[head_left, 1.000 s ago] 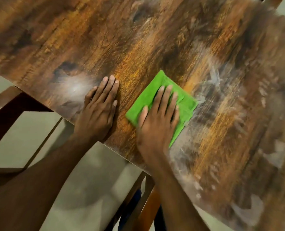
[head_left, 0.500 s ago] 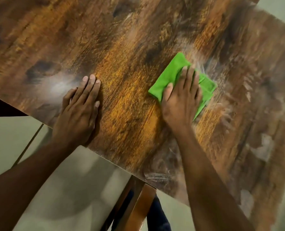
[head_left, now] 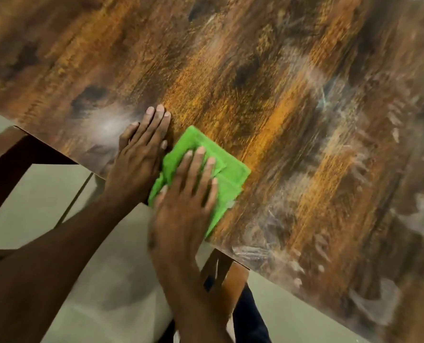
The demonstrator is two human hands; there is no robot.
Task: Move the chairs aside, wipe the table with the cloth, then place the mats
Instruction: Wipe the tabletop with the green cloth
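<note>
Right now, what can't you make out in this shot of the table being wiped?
Head view only:
- Mats and chairs: none identifiable.
- Green cloth: partly under the right hand, near edge hidden.
- Table: far and side edges cut off by the frame.
- Right hand: blurred; pressure unclear.
- Left hand: flat on the table.

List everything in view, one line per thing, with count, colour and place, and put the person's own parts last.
table: one, brown wood grain with whitish smears, fills the upper and right of the view
cloth: one, bright green, folded, flat on the table at its near edge
wooden frame pieces: dark brown, below the table edge at left and bottom centre; what they belong to is unclear
floor: pale grey-green, lower left
left hand: flat on the table beside the cloth
right hand: flat on the cloth
</note>
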